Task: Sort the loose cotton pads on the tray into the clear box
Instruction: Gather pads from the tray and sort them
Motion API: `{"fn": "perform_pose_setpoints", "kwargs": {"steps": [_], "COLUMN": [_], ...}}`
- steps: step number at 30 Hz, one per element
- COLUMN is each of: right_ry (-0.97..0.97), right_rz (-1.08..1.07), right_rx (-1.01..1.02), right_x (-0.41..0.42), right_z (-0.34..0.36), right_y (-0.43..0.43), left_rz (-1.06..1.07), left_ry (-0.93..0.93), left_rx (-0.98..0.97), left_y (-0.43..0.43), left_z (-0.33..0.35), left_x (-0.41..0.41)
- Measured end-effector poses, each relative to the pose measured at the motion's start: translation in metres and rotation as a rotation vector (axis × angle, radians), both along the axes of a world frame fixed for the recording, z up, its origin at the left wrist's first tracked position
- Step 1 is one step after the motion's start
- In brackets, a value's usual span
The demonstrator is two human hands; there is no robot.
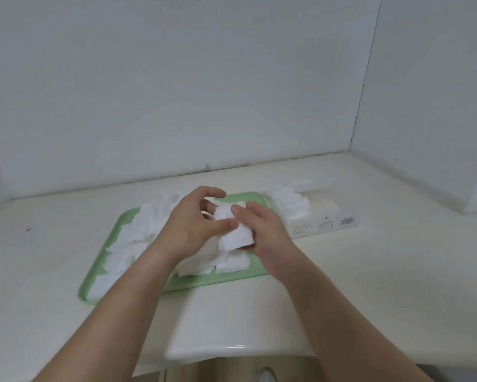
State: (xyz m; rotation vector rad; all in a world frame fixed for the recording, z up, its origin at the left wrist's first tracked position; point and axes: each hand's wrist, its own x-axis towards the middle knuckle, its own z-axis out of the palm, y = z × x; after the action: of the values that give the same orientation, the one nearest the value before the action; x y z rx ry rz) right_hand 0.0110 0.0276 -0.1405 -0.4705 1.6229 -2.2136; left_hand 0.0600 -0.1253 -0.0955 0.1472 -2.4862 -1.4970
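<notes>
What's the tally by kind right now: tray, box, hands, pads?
Pale-green rectangular plastic tray: 1
Clear rectangular plastic box: 1
Bare hands: 2 (left hand, right hand)
White square cotton pads: heaped, too many to count
Total besides pads: 4

Tray point(193, 282) on counter point(369, 271) before me, pads point(138, 232) heaped on it; box point(325, 216) just rt of tray's far corner, more pads point(289, 205) in it.

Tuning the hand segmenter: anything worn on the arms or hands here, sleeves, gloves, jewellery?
Nothing worn that shows. The left hand and right hand are ungloved, with no rings, and both forearms are bare down to the frame's bottom edge: no sleeves, watch, bands or markings visible.
</notes>
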Motion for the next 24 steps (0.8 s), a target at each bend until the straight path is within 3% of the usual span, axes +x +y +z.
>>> {"fn": "perform_pose_setpoints", "kwargs": {"steps": [8,11,13,19,24], "right_ry": [0.307,0.368,0.38,0.415,0.413], "right_rz": [0.217,0.22,0.165,-0.112,-0.122], "right_rx": [0.401,0.538,0.622,0.761,0.783], "right_x": [-0.033,-0.05,-0.06,-0.09,-0.105], "right_z": [0.062,0.086,0.097,0.105,0.104], "right_y": [0.056,0.079,0.093,0.122,0.135], "left_rz": [-0.038,-0.055,-0.02,-0.032,-0.124], "left_ry": [-0.001,0.017,0.042,-0.015,-0.24], "left_rx": [0.206,0.383,0.4,-0.124,-0.496], "left_y": [0.024,0.04,0.053,0.085,0.098], "left_z": [0.02,0.025,0.029,0.015,0.002], "left_x": [-0.016,-0.028,-0.041,-0.096,-0.127]}}
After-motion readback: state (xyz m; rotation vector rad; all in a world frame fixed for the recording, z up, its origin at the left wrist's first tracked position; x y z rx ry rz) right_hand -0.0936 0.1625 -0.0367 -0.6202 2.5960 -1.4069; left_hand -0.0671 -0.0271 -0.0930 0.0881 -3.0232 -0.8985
